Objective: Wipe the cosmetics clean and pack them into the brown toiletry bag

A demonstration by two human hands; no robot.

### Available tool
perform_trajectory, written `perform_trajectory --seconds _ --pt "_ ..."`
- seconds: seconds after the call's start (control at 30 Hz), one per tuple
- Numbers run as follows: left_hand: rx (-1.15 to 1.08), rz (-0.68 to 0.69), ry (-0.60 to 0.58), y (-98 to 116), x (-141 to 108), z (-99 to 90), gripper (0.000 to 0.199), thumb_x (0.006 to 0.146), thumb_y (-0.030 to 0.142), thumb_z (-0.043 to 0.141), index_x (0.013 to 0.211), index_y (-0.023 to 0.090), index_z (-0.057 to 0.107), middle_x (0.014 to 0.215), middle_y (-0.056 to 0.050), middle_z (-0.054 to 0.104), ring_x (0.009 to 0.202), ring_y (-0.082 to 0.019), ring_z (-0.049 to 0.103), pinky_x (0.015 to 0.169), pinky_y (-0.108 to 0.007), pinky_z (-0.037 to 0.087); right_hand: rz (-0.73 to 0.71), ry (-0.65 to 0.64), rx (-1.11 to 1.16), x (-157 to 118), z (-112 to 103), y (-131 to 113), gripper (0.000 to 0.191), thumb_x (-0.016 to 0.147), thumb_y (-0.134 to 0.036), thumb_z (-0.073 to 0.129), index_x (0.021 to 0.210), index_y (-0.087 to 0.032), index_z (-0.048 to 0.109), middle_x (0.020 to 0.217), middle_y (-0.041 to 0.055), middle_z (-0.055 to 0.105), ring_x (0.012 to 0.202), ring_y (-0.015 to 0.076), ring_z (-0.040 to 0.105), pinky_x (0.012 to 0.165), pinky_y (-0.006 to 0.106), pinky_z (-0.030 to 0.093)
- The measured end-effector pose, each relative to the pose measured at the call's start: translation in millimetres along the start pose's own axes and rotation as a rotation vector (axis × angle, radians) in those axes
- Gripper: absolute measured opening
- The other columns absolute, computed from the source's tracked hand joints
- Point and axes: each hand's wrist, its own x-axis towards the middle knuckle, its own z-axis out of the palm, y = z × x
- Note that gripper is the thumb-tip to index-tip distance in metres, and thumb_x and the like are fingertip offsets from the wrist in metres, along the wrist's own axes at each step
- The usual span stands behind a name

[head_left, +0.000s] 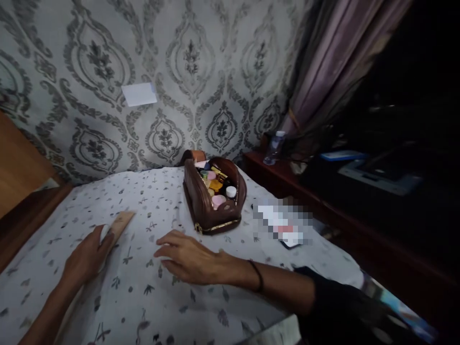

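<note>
At the left, my left hand [84, 256] is closed round a small white object [104, 232], mostly hidden by the fingers. A flat beige piece [122, 222] reaches out beyond that hand; whether it is gripped too I cannot make out. My right hand [190, 258] is over the patterned sheet in the middle, its fingers apart and holding nothing. Beyond it stands a brown toiletry bag [197, 191], unzipped and gaping. Inside are several small cosmetic containers, among them a white-lidded jar [231, 192] and a pink round item [218, 201].
A phone-like item [280, 223], its screen blurred out, lies right of the bag. A clear bottle [274, 148] stands on a dark red ledge [255, 165]. Patterned wallpaper [190, 57] rises behind, bearing a white card [139, 94]. A wooden edge [32, 225] borders the left.
</note>
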Motion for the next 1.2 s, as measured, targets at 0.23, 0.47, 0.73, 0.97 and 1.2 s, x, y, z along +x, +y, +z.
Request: perform_trajectory --seconds 0.23,0.47,0.73,0.97,1.2 --pt "-0.492 0.258 -0.065 23.6 -33.7 19.0 0.049 0.087 0.059 0.046 0.118 0.023 0.059 0.116 -0.009 0.072 0.111 -0.030 0.065 0.091 -0.037 0.054 0.255 -0.081 0.134 29.1 48.1 -4.5 0.041 0.091 -0.042 0.063 0.121 -0.015 0.055 0.122 0.0139 0.060 0.121 0.0262 0.055 0.102 0.036 0.047" --pt "-0.694 0.238 -0.031 37.3 -60.5 4.9 0.052 0.086 0.065 0.048 0.102 0.019 0.065 0.109 -0.008 0.072 0.108 -0.028 0.064 0.098 -0.037 0.050 0.277 0.125 0.208 13.8 80.7 10.5 0.050 0.086 -0.017 0.061 0.134 -0.019 0.046 0.144 0.0180 0.046 0.137 0.0289 0.040 0.113 0.049 0.037" --pt "-0.426 0.085 0.250 -14.8 -52.8 25.9 0.048 0.102 0.044 0.023 0.101 0.016 0.063 0.094 -0.009 0.065 0.094 -0.025 0.061 0.090 -0.039 0.049 0.335 0.164 0.203 12.7 82.7 19.8 0.040 0.090 -0.025 0.060 0.128 -0.016 0.052 0.116 0.0140 0.059 0.105 0.0259 0.060 0.092 0.045 0.052" --pt "-0.039 0.272 0.247 -17.1 -63.7 38.3 0.042 0.100 0.024 0.035 0.137 0.016 0.052 0.106 -0.011 0.059 0.101 -0.025 0.056 0.074 -0.032 0.049 0.355 0.124 0.123 16.6 77.1 14.6 0.030 0.093 -0.029 0.058 0.121 -0.018 0.059 0.106 0.0115 0.066 0.098 0.0242 0.064 0.084 0.039 0.054" --pt "-0.153 0.304 0.246 -26.8 -55.6 36.6 0.031 0.100 0.022 0.035 0.117 0.014 0.060 0.097 -0.007 0.059 0.082 -0.020 0.060 0.072 -0.031 0.051 0.507 0.181 0.238 16.4 79.3 14.0 0.035 0.082 -0.026 0.063 0.116 -0.020 0.061 0.099 0.0060 0.069 0.090 0.0205 0.065 0.079 0.033 0.052"
